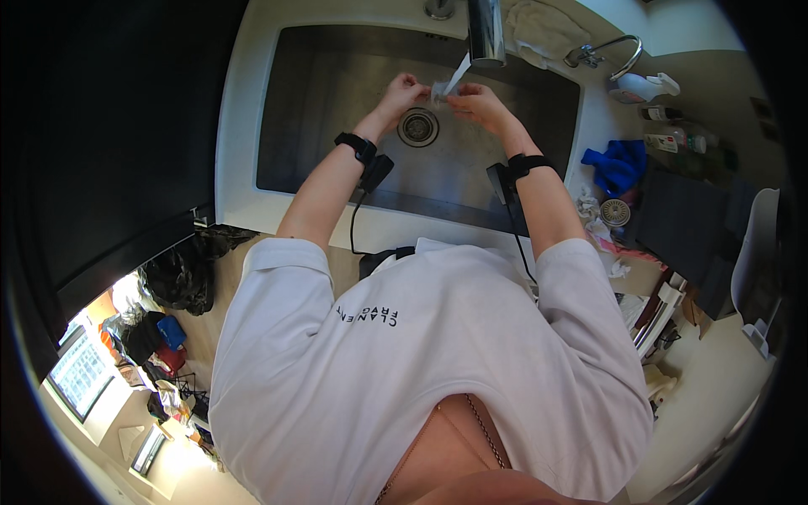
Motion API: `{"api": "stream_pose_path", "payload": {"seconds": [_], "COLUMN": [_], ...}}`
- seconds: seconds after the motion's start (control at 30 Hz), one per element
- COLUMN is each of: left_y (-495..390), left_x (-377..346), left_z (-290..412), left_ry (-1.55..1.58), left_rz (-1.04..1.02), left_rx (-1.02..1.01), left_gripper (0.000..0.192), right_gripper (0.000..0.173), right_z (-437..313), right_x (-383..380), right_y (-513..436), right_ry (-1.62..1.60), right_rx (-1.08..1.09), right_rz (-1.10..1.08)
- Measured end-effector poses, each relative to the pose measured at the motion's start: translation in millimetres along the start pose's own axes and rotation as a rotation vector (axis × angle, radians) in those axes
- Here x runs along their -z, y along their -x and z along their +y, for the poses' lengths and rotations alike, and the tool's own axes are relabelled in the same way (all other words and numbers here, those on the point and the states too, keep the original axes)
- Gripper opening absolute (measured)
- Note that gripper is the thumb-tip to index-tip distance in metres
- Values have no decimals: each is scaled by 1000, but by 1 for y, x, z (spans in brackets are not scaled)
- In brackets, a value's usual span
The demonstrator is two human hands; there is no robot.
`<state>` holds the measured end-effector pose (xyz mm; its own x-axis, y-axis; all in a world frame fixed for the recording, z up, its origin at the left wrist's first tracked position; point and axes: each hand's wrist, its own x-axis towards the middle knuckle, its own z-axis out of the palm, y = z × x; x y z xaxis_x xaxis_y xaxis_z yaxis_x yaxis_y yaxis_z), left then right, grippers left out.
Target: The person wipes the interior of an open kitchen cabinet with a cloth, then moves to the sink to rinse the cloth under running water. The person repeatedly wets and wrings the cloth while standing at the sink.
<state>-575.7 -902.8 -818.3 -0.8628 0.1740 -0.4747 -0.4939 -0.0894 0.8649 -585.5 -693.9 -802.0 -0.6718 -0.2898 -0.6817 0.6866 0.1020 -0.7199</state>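
A small translucent object (442, 92), perhaps a clear cup or lid, is under the running water (459, 72) above the sink. My left hand (404, 98) has its fingertips at the object's left edge. On the other side, the fingers of my right hand (478, 104) grip it. Splashing water blurs its exact shape. The stream falls from a chrome faucet (487, 38) just above my right hand. Below my hands lies the round drain strainer (418, 127) of the stainless steel sink (328, 95). Each wrist wears a black strap with a small device and cable.
Right of the sink are a blue cloth (617, 166), a spray bottle (641, 87), a round strainer basket (615, 213) and crumpled tissue (587, 203). A pale cloth (546, 31) and a second small faucet (606, 53) are behind. A dark cabinet (120, 126) borders the left.
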Motion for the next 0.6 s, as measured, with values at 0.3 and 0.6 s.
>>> {"api": "stream_pose_path", "payload": {"seconds": [0.3, 0.6], "left_y": [-6, 5], "left_x": [-4, -6], "left_z": [-12, -12], "left_ry": [78, -357], "left_rz": [-99, -150], "left_rx": [193, -31], "left_gripper": [44, 50], "right_gripper": [27, 29], "right_z": [2, -10], "right_x": [0, -2], "right_y": [9, 16], "right_ry": [-80, 178], "right_rx": [57, 169], "right_rz": [-25, 3]}}
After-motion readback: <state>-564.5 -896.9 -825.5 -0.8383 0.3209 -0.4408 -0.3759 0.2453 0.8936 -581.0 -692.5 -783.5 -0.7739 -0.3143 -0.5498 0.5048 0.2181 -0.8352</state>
